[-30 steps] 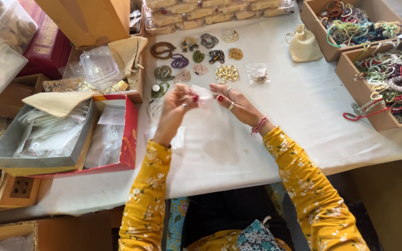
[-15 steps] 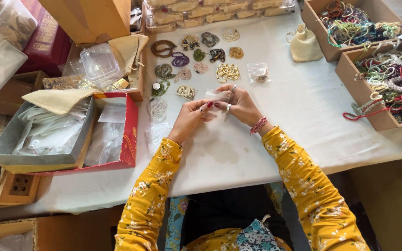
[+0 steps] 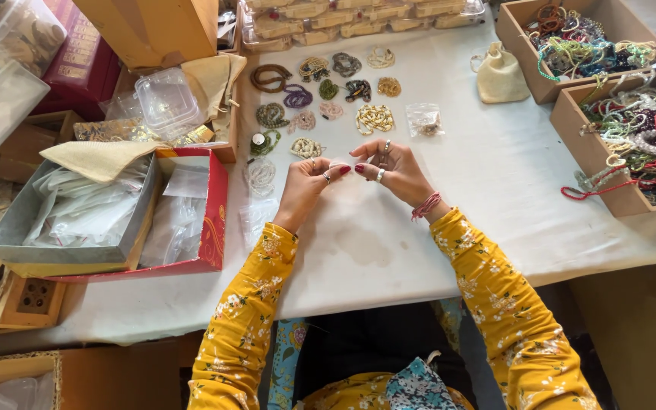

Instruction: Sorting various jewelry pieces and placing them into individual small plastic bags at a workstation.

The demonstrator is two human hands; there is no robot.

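My left hand [image 3: 305, 186] and my right hand [image 3: 392, 171] meet fingertip to fingertip over the white table [image 3: 495, 197]. Between the fingertips both pinch a small clear plastic bag [image 3: 342, 162], which is hard to make out. Both arms wear yellow flowered sleeves, and there are rings on the fingers and a pink thread on the right wrist. Just beyond the hands lie rows of coiled bead bracelets [image 3: 320, 91]. A whitish bead coil [image 3: 260, 175] rests left of my left hand.
A red box [image 3: 214, 220] with clear bags and a grey box [image 3: 17, 235] stand at the left. Two cardboard boxes [image 3: 521, 61] [image 3: 571, 140] of bracelets sit at the right. A cream pouch [image 3: 499, 76] and a small filled bag [image 3: 424, 120] lie behind my right hand.
The hands held a clear bag spread out between them; they have since drawn together, and the bag is now gathered small at the fingertips.
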